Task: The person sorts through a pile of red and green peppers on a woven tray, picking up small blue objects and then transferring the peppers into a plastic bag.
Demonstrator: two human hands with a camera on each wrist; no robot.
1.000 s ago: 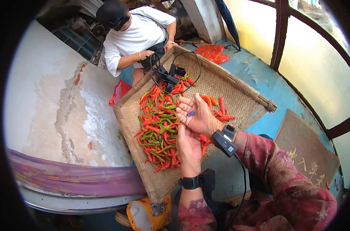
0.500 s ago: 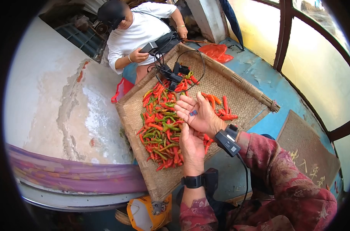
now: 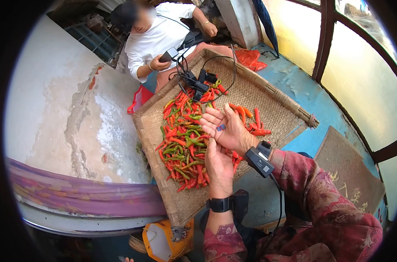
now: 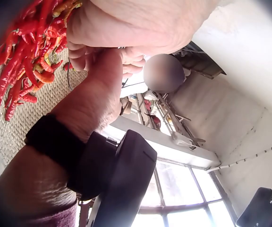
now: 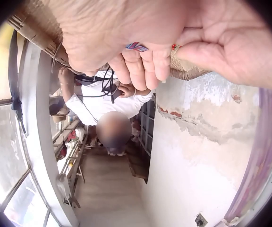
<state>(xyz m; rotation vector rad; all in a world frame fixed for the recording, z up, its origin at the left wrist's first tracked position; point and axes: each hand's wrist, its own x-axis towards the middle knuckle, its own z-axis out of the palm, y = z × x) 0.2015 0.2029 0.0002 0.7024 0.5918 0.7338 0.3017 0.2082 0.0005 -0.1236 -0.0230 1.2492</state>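
Observation:
My right hand [image 3: 228, 130] is held palm up over the chili peppers, fingers straight. A small blue and red patterned piece [image 3: 221, 127], its kind too small to make out, lies on that palm; the right wrist view also shows this piece [image 5: 137, 46]. Close below it, my left hand [image 3: 219, 169] has its thumb pointing up toward the right palm, and its fingers are partly hidden. Red and green chili peppers [image 3: 185, 150] are spread in a woven tray [image 3: 268, 94] beneath both hands.
Black devices with looped cables [image 3: 197, 85] lie on the tray's far end. Beyond it sits a person in a white shirt [image 3: 163, 32], a dark box [image 3: 168, 54] in one hand. A yellow bag [image 3: 176, 242] stands below the near corner; a plastered wall [image 3: 76, 118] rises at left.
The other person has raised a dark box in one hand, and their other hand has moved away to the right. My hands keep nearly the same pose, shifting slightly right in view.

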